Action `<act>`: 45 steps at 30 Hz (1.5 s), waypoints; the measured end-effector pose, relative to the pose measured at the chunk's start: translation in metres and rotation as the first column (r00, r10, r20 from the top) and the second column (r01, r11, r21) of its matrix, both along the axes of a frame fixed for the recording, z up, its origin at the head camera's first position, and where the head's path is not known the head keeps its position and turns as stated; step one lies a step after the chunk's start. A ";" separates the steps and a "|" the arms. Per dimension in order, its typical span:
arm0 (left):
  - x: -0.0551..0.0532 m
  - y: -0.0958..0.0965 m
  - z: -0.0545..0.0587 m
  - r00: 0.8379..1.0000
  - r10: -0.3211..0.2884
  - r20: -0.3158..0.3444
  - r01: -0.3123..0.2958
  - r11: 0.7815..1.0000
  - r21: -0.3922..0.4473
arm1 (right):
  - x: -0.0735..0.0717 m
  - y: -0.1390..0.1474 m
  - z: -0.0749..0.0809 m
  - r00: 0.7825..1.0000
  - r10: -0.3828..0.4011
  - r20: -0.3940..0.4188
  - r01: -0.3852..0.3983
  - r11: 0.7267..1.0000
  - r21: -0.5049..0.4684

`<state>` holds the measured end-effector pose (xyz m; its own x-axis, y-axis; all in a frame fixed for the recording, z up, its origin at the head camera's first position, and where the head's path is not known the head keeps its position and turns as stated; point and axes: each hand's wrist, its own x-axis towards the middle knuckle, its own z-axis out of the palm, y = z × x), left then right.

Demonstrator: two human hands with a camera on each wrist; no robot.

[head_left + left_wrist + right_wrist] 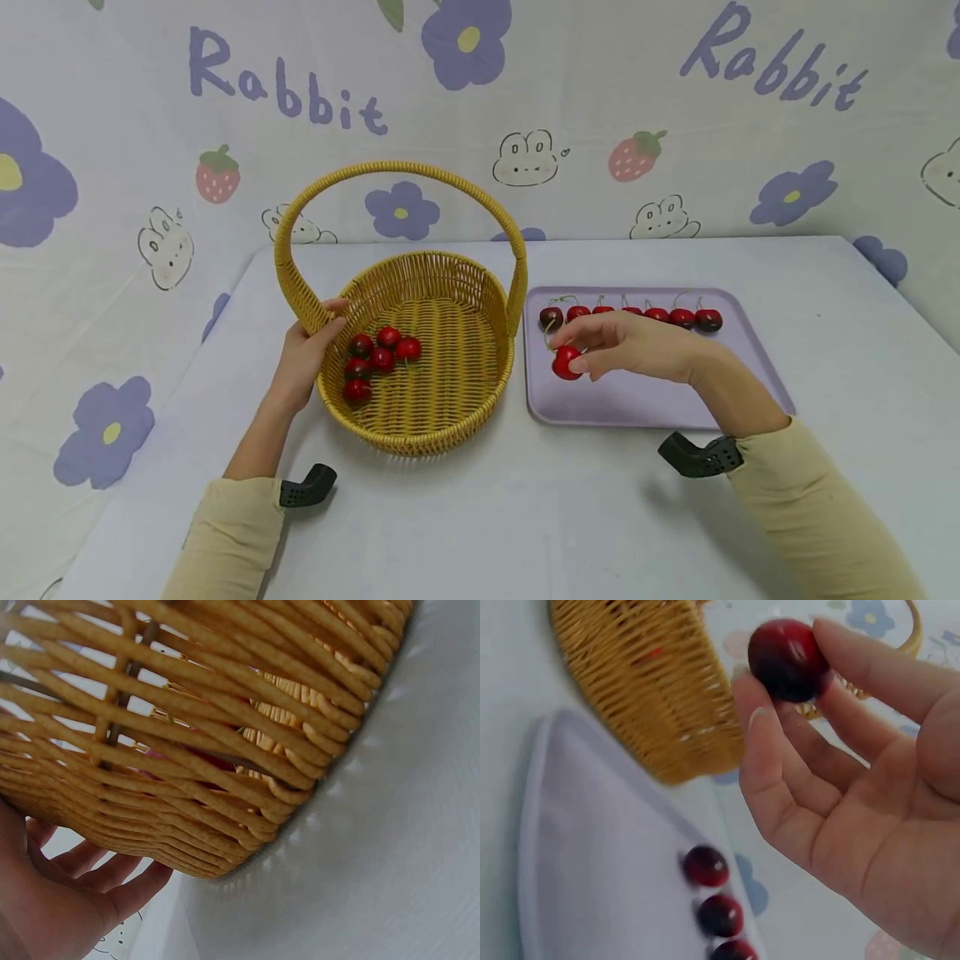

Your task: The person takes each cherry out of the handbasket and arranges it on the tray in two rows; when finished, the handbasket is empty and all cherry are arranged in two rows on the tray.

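Note:
A red cherry (567, 363) with a green stem is pinched between thumb and fingertips of my right hand (637, 346), held above the left part of the lilac tray (652, 408). The right wrist view shows the same cherry (789, 660) dark red underneath. My left hand (303, 358) grips the left rim of the yellow wicker basket (450, 392), by the foot of its handle. Seen from the left wrist, the fingers lie along the basket's woven side (187, 750). Several cherries (382, 360) lie together in the basket's left half.
A row of several cherries (682, 317) with stems lines the tray's far edge, partly hidden by the right hand. The basket's tall arched handle (397, 167) rises above it. Behind the white table (480, 517) hangs a printed cloth (570, 92).

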<state>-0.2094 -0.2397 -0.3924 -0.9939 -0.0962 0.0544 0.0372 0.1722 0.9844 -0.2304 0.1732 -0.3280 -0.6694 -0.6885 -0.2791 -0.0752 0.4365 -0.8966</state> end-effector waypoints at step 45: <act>-0.001 0.000 -0.001 1.000 0.003 -0.002 -0.003 1.000 -0.003 | -0.010 -0.030 -0.059 0.876 -0.481 -0.037 0.483 0.873 0.073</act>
<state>-0.2100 -0.2394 -0.3939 -0.9934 -0.0994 0.0569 0.0389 0.1751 0.9838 -0.2405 0.1429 -0.3874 -0.9179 -0.2559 -0.3033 0.1472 0.4902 -0.8591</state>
